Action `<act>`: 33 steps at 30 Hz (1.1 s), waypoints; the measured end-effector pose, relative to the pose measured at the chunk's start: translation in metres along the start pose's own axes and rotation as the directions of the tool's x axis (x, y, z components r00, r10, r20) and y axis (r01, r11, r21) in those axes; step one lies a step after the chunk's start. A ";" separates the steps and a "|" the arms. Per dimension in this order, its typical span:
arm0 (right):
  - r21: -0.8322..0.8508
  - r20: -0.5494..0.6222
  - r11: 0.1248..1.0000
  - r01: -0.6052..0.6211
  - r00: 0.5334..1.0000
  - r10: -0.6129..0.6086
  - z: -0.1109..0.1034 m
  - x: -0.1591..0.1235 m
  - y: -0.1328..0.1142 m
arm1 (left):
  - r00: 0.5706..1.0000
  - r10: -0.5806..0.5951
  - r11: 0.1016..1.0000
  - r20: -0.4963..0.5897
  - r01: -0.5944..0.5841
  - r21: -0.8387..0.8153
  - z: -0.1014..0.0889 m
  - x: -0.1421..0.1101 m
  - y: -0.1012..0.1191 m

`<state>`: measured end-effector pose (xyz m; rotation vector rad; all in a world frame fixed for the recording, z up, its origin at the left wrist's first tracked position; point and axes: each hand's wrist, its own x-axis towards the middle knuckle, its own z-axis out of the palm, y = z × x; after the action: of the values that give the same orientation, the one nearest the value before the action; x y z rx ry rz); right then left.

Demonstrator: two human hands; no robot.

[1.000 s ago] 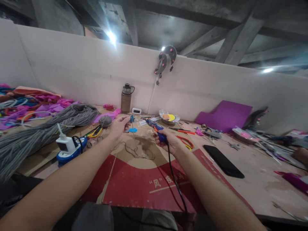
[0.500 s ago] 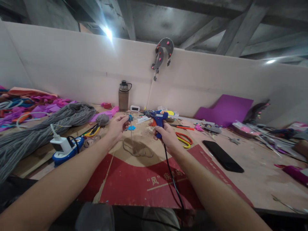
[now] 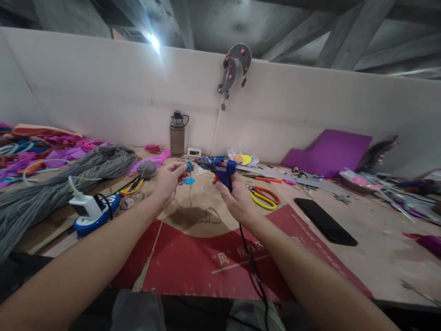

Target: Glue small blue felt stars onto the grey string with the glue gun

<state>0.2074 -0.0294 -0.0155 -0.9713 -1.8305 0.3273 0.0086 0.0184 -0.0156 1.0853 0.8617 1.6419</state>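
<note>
Between the fingertips of my left hand (image 3: 169,180) is a small blue felt piece (image 3: 189,167), with a thin grey yarn (image 3: 190,195) hanging from it down to the cardboard. My right hand (image 3: 237,198) is wrapped round the handle of a blue hot glue gun (image 3: 224,169), fingers at its orange trigger. The gun's nozzle points left, close to the blue piece; whether they touch I cannot tell. A clear glue stick (image 3: 262,171) sticks out of the gun's back. Another bright blue scrap (image 3: 189,180) lies on the cardboard behind.
Red-and-brown cardboard (image 3: 179,262) covers the table's front. Scissors (image 3: 263,197) and a black phone (image 3: 324,220) lie right. Left are a power strip (image 3: 96,216), a grey yarn bundle (image 3: 86,170) and a yarn ball (image 3: 147,169). A bottle (image 3: 177,135) stands behind. The gun's black cord (image 3: 253,271) runs off the front edge.
The glue gun has turned so its nozzle comes nearer the blue piece, and a clear glue stick now shows at its back. My left hand has barely moved. The view has shifted slightly.
</note>
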 end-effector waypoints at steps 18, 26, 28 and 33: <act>-0.106 0.035 0.994 -0.016 0.999 0.020 0.000 -0.004 -0.005 | 0.989 0.141 0.985 0.046 -0.145 0.088 0.001 -0.002 -0.001; -0.146 0.028 0.989 0.008 1.000 -0.004 0.001 -0.006 -0.005 | 0.986 0.159 0.979 0.052 -0.165 0.121 0.000 -0.003 -0.002; -0.148 0.028 0.989 -0.001 1.000 0.006 0.001 -0.006 -0.005 | 0.986 0.161 0.978 0.050 -0.166 0.125 0.000 -0.003 -0.001; -0.156 0.024 0.988 -0.003 1.000 0.007 0.001 -0.007 -0.004 | 0.986 0.162 0.976 0.047 -0.167 0.142 0.001 -0.003 0.000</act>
<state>0.2059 -0.0366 -0.0182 -1.0832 -1.8976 0.2017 0.0103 0.0157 -0.0158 1.3134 0.8995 1.7104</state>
